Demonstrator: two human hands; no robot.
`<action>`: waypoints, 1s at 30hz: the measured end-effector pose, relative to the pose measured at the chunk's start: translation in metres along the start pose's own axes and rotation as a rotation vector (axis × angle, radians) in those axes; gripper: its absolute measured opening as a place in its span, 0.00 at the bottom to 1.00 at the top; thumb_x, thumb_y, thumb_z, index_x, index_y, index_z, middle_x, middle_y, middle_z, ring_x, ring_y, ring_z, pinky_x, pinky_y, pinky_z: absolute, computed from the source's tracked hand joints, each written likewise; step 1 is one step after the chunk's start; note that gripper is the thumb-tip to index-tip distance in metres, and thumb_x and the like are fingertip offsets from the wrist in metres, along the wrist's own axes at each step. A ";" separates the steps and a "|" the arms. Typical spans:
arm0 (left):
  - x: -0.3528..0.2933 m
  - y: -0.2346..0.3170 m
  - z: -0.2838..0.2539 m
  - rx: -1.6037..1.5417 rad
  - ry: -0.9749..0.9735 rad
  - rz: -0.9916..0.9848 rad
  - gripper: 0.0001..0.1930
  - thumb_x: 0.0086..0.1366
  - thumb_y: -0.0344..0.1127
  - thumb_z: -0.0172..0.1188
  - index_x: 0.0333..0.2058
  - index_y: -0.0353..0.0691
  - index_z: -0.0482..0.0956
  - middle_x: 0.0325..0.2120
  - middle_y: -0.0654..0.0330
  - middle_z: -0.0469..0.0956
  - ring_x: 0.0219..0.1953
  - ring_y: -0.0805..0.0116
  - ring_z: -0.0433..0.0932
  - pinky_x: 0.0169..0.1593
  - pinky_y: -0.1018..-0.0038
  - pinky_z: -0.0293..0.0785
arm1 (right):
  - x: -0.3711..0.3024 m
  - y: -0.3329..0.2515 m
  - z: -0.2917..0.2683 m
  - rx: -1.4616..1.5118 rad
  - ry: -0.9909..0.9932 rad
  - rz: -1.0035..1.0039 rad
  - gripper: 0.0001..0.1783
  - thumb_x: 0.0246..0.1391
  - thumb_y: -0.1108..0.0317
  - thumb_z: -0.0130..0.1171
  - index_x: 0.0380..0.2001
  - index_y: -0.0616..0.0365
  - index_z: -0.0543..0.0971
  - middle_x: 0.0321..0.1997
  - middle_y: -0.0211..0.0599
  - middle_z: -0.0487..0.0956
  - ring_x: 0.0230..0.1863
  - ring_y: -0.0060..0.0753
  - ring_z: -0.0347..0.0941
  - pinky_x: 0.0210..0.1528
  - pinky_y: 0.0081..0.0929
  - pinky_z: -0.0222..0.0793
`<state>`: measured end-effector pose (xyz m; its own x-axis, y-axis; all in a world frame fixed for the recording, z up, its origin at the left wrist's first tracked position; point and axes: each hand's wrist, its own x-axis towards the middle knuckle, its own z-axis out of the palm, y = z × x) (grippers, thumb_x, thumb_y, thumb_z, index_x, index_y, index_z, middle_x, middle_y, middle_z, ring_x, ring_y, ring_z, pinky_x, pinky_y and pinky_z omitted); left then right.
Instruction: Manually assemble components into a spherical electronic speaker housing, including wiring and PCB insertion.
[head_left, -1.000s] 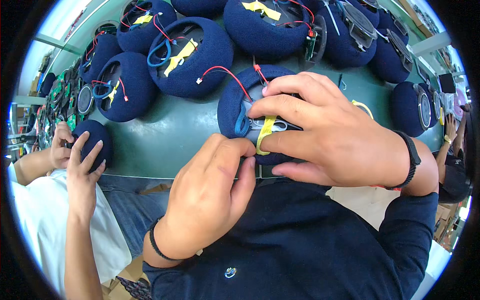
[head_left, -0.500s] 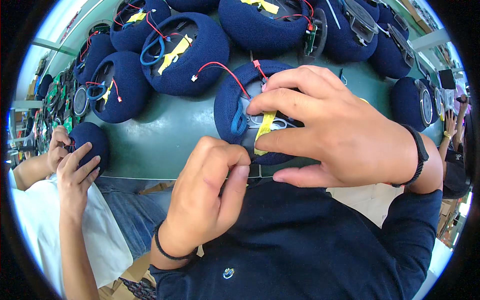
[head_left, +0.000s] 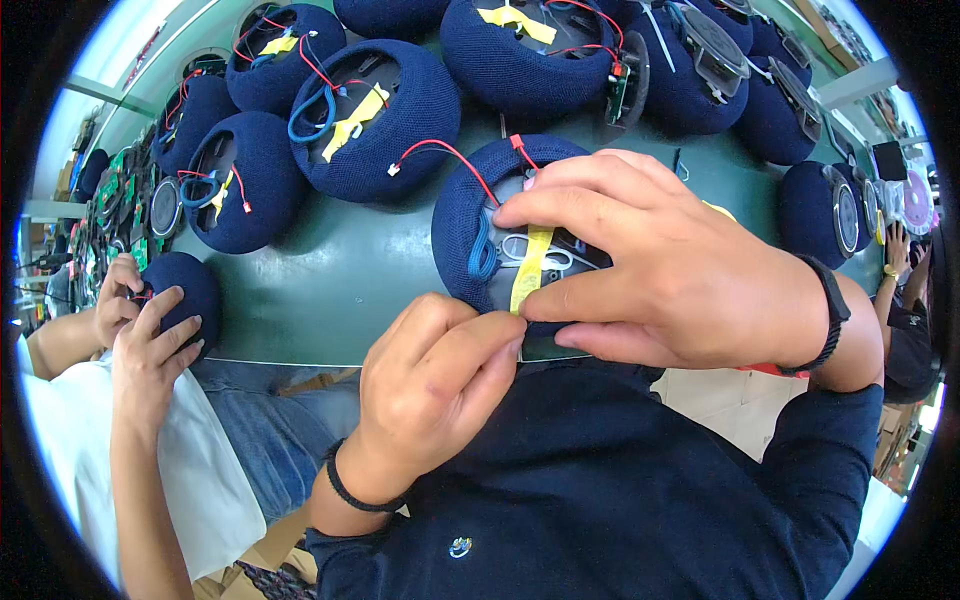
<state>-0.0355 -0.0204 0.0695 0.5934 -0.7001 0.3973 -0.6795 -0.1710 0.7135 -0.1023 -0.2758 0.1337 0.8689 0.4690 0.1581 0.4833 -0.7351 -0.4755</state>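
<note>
In front of me at the table's near edge is a round speaker housing (head_left: 462, 205) in dark blue knit fabric, its opening facing up. Inside show a looped blue cord (head_left: 482, 252), a white cable (head_left: 558, 257) and a strip of yellow tape (head_left: 531, 268). Red wires (head_left: 450, 150) with small connectors stick out at the far side. My right hand (head_left: 650, 260) lies across the housing and holds it, fingers spread, index fingertip by the tape's near end. My left hand (head_left: 435, 375) pinches at the near rim beside that tape end; what sits between its fingertips is hidden.
Similar blue housings (head_left: 385, 130) with tape and wires stand along the far side. Others with speaker drivers (head_left: 715, 45) are at the right. At the left, a co-worker's hands (head_left: 150, 340) hold another housing (head_left: 185, 295). Green circuit boards (head_left: 120, 200) are piled beyond.
My left hand has moved right and closer to the tape's near end. My right index finger has shifted off the tape toward its lower edge, so more of the tape shows.
</note>
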 end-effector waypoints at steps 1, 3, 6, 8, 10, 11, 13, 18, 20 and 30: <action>-0.001 0.000 0.002 0.000 0.016 -0.009 0.14 0.56 0.24 0.78 0.42 0.41 0.90 0.29 0.59 0.79 0.29 0.56 0.81 0.34 0.62 0.77 | 0.000 0.000 0.000 0.007 0.005 -0.002 0.22 0.44 0.66 0.83 0.46 0.53 0.91 0.72 0.42 0.76 0.75 0.54 0.69 0.73 0.53 0.68; 0.001 0.000 0.003 0.042 0.029 0.009 0.14 0.56 0.26 0.79 0.42 0.41 0.90 0.28 0.59 0.79 0.28 0.57 0.80 0.33 0.62 0.77 | 0.000 0.002 -0.002 0.012 0.031 -0.004 0.23 0.43 0.65 0.84 0.46 0.54 0.90 0.73 0.43 0.75 0.75 0.56 0.69 0.73 0.54 0.69; 0.005 0.000 0.001 0.141 -0.007 0.067 0.15 0.57 0.31 0.79 0.44 0.41 0.90 0.26 0.60 0.79 0.25 0.59 0.79 0.31 0.63 0.76 | 0.000 0.005 -0.005 -0.042 0.065 -0.010 0.27 0.41 0.64 0.86 0.47 0.56 0.89 0.74 0.45 0.74 0.76 0.60 0.67 0.73 0.55 0.70; 0.007 0.001 -0.004 0.181 -0.089 0.078 0.18 0.58 0.34 0.80 0.46 0.41 0.89 0.25 0.61 0.78 0.23 0.61 0.79 0.29 0.64 0.75 | -0.001 0.006 -0.006 -0.108 0.073 -0.010 0.29 0.40 0.62 0.87 0.48 0.57 0.88 0.75 0.46 0.74 0.77 0.62 0.66 0.74 0.56 0.69; 0.011 0.004 -0.004 0.201 -0.109 0.087 0.21 0.59 0.37 0.80 0.50 0.40 0.88 0.23 0.62 0.78 0.21 0.63 0.78 0.28 0.65 0.75 | -0.001 0.008 -0.004 -0.123 0.098 0.002 0.31 0.39 0.61 0.88 0.49 0.57 0.88 0.76 0.47 0.73 0.78 0.64 0.65 0.74 0.56 0.69; 0.012 0.006 -0.005 0.210 -0.120 0.092 0.22 0.59 0.38 0.80 0.52 0.40 0.88 0.22 0.63 0.78 0.21 0.64 0.78 0.27 0.66 0.75 | 0.000 0.009 -0.003 -0.124 0.111 0.013 0.32 0.39 0.60 0.88 0.49 0.57 0.88 0.76 0.47 0.73 0.79 0.64 0.64 0.75 0.57 0.69; 0.016 0.009 -0.007 0.253 -0.139 0.085 0.25 0.57 0.37 0.80 0.53 0.39 0.89 0.20 0.62 0.76 0.19 0.65 0.76 0.26 0.66 0.73 | 0.000 0.010 -0.002 -0.106 0.115 0.048 0.32 0.40 0.59 0.88 0.49 0.57 0.88 0.77 0.48 0.72 0.79 0.66 0.63 0.75 0.58 0.68; 0.020 0.014 -0.015 0.284 -0.229 0.055 0.25 0.60 0.41 0.80 0.55 0.40 0.88 0.20 0.63 0.78 0.19 0.64 0.79 0.25 0.65 0.75 | -0.005 0.012 -0.003 -0.123 0.095 0.060 0.33 0.41 0.57 0.88 0.51 0.57 0.88 0.79 0.49 0.70 0.81 0.68 0.60 0.77 0.60 0.66; 0.020 0.013 -0.018 0.269 -0.262 0.036 0.25 0.59 0.40 0.81 0.54 0.40 0.88 0.20 0.63 0.79 0.19 0.64 0.79 0.26 0.65 0.76 | -0.007 0.014 -0.002 -0.138 0.087 0.054 0.33 0.42 0.57 0.88 0.51 0.57 0.87 0.79 0.50 0.70 0.81 0.68 0.60 0.77 0.60 0.65; 0.021 -0.012 -0.005 0.028 0.252 -0.030 0.23 0.60 0.23 0.79 0.54 0.31 0.86 0.39 0.54 0.85 0.32 0.68 0.80 0.35 0.73 0.76 | -0.009 0.025 0.019 0.027 0.212 0.041 0.36 0.45 0.53 0.87 0.53 0.60 0.84 0.80 0.52 0.69 0.79 0.67 0.63 0.78 0.59 0.64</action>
<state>-0.0130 -0.0293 0.0723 0.6999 -0.5003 0.5098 -0.6694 -0.2104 0.7125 -0.0997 -0.2889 0.1044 0.8923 0.3233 0.3151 0.4463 -0.7369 -0.5078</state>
